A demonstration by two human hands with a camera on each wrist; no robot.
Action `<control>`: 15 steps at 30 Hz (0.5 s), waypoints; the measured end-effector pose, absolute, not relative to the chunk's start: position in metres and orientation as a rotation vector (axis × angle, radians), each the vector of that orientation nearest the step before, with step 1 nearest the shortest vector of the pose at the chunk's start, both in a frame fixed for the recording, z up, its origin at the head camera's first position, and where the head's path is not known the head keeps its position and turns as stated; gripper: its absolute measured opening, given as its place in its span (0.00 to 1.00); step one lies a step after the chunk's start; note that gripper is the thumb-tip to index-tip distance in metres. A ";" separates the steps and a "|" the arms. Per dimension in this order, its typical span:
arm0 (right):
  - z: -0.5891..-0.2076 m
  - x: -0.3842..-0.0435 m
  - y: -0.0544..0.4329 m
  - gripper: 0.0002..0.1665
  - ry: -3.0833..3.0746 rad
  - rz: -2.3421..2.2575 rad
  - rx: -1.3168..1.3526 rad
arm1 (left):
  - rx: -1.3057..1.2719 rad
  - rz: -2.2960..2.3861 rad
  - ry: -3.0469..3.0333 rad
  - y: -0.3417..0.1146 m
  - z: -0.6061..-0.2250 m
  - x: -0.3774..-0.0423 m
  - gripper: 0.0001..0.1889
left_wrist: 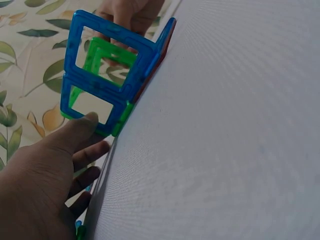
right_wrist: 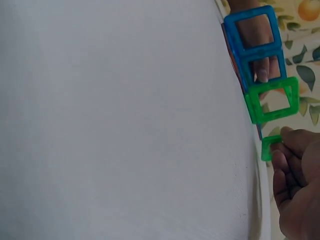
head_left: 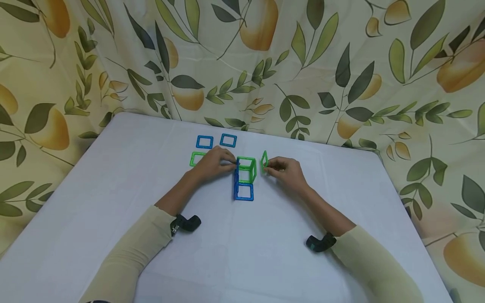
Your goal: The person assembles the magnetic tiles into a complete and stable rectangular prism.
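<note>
My right hand [head_left: 289, 171] pinches a green square magnetic tile [head_left: 264, 160] between thumb and fingertips. The tile stands upright, just right of a small structure of magnetic tiles. That structure has a blue upright wall [left_wrist: 95, 85] of joined squares on its left, and a blue square [head_left: 244, 192] lies flat at its near end. Green squares [head_left: 247, 169] form its far part, with an upright green side [right_wrist: 274, 100] on the right. From the left, my left hand [head_left: 215, 163] touches the blue wall, its thumb on a frame edge and its other fingers loosely bent below.
Two loose blue squares [head_left: 204, 142] lie on the white table [head_left: 280, 261] beyond my left hand. A green tile [head_left: 197, 158] lies partly hidden behind that hand. A fruit-patterned cloth [head_left: 242, 63] hangs along the table's far edge.
</note>
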State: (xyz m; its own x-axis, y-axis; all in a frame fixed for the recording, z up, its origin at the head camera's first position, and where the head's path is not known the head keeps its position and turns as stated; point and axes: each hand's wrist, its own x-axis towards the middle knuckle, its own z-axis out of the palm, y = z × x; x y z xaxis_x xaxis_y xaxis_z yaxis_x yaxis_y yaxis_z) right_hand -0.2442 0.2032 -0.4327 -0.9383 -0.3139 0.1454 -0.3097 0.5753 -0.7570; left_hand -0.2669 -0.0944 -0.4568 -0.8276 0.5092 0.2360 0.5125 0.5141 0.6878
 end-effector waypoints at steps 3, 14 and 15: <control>-0.433 -0.238 0.204 0.07 2.769 -1.346 -0.546 | -0.931 -1.249 -2.733 -0.094 -0.457 -0.268 0.10; -0.435 -0.219 0.204 0.08 2.712 -1.393 -0.539 | -0.914 -1.227 -2.749 -0.094 -0.456 -0.267 0.10; -0.436 -0.218 0.204 0.08 2.705 -1.401 -0.538 | -0.915 -1.228 -2.748 -0.094 -0.456 -0.267 0.10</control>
